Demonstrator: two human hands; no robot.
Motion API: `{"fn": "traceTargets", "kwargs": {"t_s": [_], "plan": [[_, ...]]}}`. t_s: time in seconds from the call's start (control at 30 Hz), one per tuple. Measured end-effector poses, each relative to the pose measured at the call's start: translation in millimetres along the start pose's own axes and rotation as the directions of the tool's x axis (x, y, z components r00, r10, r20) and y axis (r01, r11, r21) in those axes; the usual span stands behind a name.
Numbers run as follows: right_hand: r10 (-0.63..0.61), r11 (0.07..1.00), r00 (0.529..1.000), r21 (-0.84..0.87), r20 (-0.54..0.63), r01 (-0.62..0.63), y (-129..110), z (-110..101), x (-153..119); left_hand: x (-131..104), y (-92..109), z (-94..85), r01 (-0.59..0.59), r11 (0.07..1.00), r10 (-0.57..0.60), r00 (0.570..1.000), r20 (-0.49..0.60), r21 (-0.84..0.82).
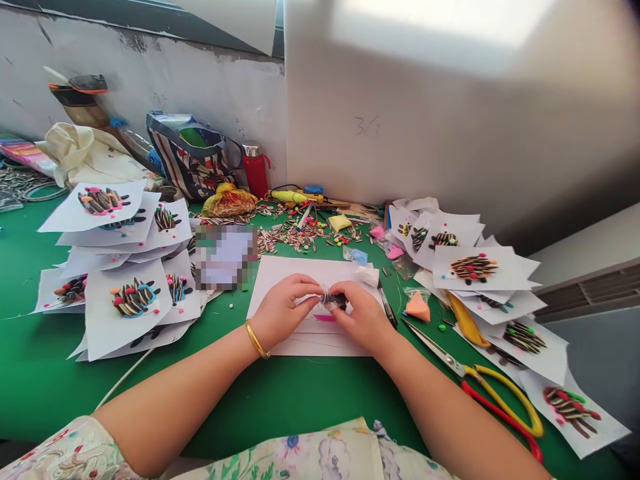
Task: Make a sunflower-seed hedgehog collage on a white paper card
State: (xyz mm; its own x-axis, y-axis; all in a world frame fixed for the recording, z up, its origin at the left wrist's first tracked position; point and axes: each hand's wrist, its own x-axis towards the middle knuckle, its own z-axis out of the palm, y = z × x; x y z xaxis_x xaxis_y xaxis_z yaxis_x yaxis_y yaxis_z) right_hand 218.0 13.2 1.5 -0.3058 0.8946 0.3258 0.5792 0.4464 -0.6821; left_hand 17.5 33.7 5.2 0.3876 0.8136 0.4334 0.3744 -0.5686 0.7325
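Over a white sheet of paper (273, 273), my left hand (287, 310) and my right hand (364, 319) meet at a small clear plastic bag with a dark lump inside (338, 300). Fingertips of both hands pinch it, the left at its clear end and the right beside the dark part. Just below, a flat pink patch (326, 318) shows on the paper, partly covered by my fingers. A crumpled white piece (368, 276) lies by the paper's upper right corner. To the right of my right hand sits a bag of orange clay (418, 305).
Large scissors (465, 370) lie at the right. Stacks of paper cards with seed-covered figures stand left (125, 300) and right (475, 267). Loose seeds (290, 237) are scattered behind the paper, near a red flask (256, 175) and a striped bag (193, 157) on the green table (320, 393).
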Motion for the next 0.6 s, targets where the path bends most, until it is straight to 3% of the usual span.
{"fn": "traceTargets", "kwargs": {"t_s": [0.2,0.43,0.6], "plan": [[-0.033,0.996,0.999,-0.079,0.016,0.034,-2.4,3.6,-1.7,-1.7,1.6,3.2,0.007,0.994,-0.008,1.000,0.011,0.110],[-0.066,0.996,0.998,-0.059,0.025,0.067,-4.4,3.7,-3.0,1.0,5.5,3.5,0.010,1.000,-0.010,0.999,-0.031,0.008],[-0.057,0.998,0.998,-0.040,0.039,0.058,-7.1,2.4,-2.8,-0.1,8.1,1.0,-0.052,0.993,0.054,0.998,-0.020,0.108]]}}
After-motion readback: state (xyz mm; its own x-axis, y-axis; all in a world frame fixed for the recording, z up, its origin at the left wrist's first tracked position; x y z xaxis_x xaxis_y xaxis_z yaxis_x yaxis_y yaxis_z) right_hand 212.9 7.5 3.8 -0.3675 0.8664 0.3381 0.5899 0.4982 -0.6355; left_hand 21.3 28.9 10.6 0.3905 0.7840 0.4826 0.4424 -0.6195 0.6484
